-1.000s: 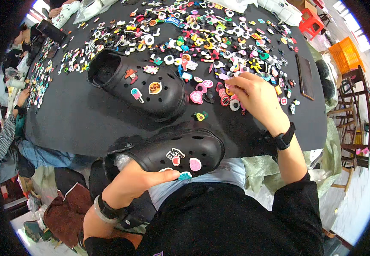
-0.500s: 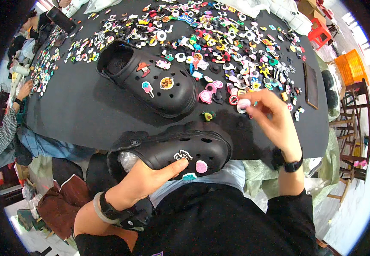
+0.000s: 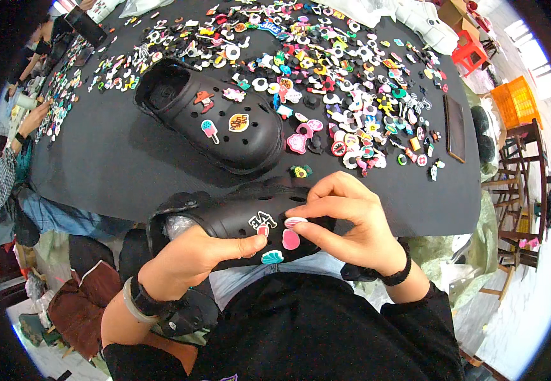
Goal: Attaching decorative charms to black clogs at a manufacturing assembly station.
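Note:
My left hand (image 3: 199,257) grips a black clog (image 3: 224,214) at the table's near edge, its thumb lying along the top beside a black-and-white letter charm (image 3: 260,219). A pink charm (image 3: 291,239) and a teal shell charm (image 3: 272,257) are also on this clog. Between the thumb and forefinger of my right hand (image 3: 358,228) is a small pink-and-white charm (image 3: 295,221), held against the clog's upper just above the pink charm. The second black clog (image 3: 250,149) rests on the table beyond, bearing several charms, among them an ice-pop charm (image 3: 209,131).
Loose shoe charms (image 3: 352,82) in many colours cover the far part of the black table (image 3: 409,203). An avocado charm (image 3: 300,171) lies between the clogs. A dark flat case (image 3: 455,128) sits at the right edge. At far left another person's hand (image 3: 36,119) touches the charms.
My right hand has moved left and down from the charm pile to the held clog, bringing the pink-and-white charm with it. My left hand still holds the clog.

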The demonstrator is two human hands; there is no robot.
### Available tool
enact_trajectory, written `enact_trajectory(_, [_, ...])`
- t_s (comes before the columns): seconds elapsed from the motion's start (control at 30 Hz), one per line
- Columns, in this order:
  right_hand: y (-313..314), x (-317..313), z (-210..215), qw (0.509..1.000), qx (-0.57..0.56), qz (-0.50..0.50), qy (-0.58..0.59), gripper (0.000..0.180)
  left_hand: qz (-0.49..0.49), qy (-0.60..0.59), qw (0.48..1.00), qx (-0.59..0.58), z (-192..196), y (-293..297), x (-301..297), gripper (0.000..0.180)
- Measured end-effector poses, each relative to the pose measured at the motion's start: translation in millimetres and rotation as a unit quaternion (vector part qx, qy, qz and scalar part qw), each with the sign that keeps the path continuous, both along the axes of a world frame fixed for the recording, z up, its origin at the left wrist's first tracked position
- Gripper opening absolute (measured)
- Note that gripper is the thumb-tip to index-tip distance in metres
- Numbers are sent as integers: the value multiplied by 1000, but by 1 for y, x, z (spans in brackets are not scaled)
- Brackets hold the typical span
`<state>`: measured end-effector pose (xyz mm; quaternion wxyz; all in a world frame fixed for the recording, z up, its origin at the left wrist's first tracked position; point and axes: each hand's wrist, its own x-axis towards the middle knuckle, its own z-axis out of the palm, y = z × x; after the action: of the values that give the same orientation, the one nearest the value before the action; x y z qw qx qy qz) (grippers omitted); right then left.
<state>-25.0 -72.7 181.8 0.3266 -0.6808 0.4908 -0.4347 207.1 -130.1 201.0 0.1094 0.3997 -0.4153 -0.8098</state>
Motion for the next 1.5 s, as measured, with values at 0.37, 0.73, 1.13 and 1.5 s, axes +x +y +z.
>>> enact_trajectory(0.37, [-16,3,-5,998,7,44,-33,16,-20,84,996,29,-9,-3,-2,47])
enact_trajectory(0.73, [-44,-5,10,981,54,171,71,21,-21,83,995,44,-11,-5,-1,45])
enact_trajectory(1.13, [-40,-7,3,972,109,203,55,35,-53,102,993,33,-8,-5,-5,47])
enact_trajectory(1.5, [-40,0,-5,976,125,177,-1,31,-34,41,994,95,-1,-10,-5,45])
